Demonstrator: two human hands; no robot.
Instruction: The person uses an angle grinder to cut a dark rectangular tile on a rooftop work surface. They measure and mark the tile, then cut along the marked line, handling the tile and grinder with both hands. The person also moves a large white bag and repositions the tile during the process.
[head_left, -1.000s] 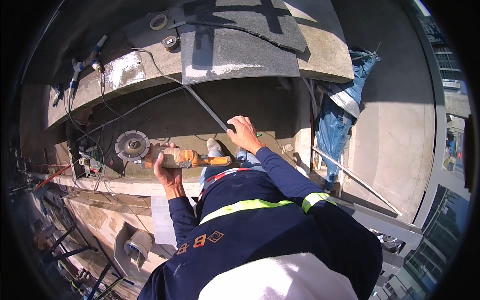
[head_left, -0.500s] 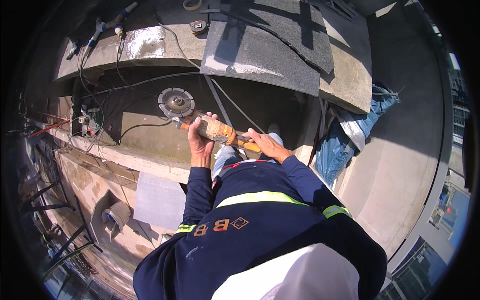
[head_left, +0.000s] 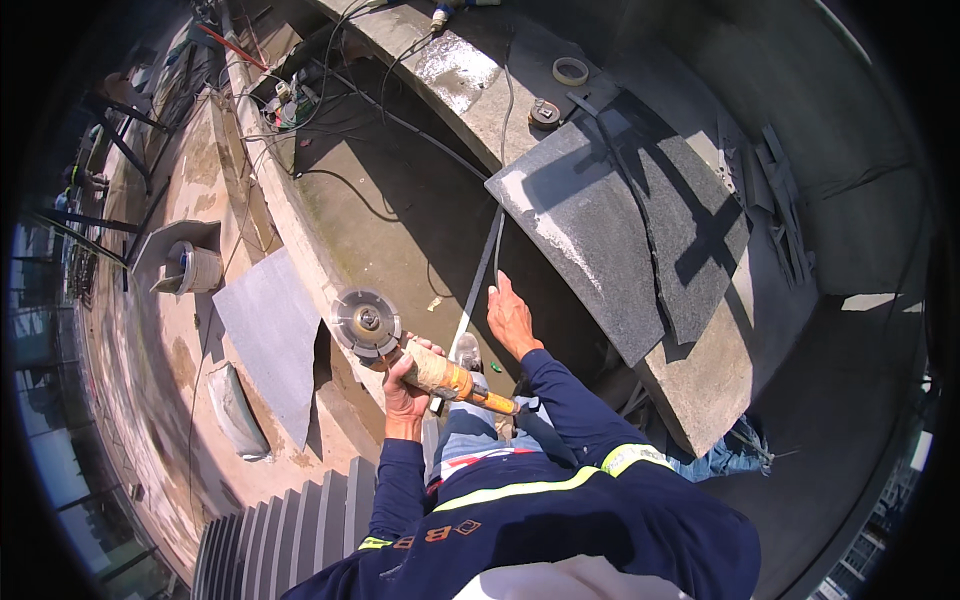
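My left hand (head_left: 405, 385) is wrapped round the taped body of an angle grinder (head_left: 450, 382), its orange rear end pointing toward my right side. The grinder's segmented cutting disc (head_left: 367, 325) faces up, beyond my left hand. To the right and apart from the grinder, my right hand (head_left: 512, 318) has its fingers curled at a thin grey cable (head_left: 503, 215), which runs down to the fingertips from the ledge. A long flat metal strip (head_left: 478, 275) passes just left of that hand. My feet are below, in the trough.
Dark stone slabs (head_left: 590, 220) lie on a concrete ledge (head_left: 690, 410) at right, beside a tape measure (head_left: 545, 114) and a tape roll (head_left: 570, 71). At left are a grey slab (head_left: 270, 330), a bucket (head_left: 198, 268) and stacked grey strips (head_left: 290, 530). Cables (head_left: 330, 75) cross the far trough.
My right hand has left the grinder's rear and moved forward to the cable. The view has turned left; my left hand still holds the grinder, now lower in view.
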